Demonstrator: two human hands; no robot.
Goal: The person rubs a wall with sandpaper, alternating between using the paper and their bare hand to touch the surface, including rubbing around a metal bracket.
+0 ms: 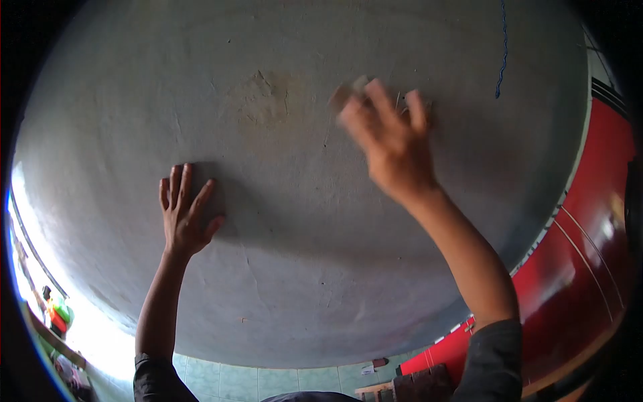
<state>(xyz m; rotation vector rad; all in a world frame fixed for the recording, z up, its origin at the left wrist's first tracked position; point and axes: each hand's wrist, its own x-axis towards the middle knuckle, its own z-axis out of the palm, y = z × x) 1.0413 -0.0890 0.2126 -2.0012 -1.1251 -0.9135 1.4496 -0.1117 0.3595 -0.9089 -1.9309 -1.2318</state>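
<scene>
A large grey wall [295, 201] fills most of the head view, with a rough, peeling patch [264, 100] in its upper part. My left hand [184, 211] lies against the wall at the left, fingers spread and nothing in it. To the right of the patch, my right hand [395, 141] is raised at the wall and blurred by motion. Between its thumb side and fingers it holds a small brownish block [343, 96], whose exact kind is too blurred to make out. Fine cracks and small dark specks show on the wall around both hands.
A dark blue cord [501, 53] hangs at the upper right. Along the right side is a shiny red surface [549, 288]. Green floor tiles [234, 383] and a dark wooden item [423, 385] are at the bottom. A person [57, 311] appears far left.
</scene>
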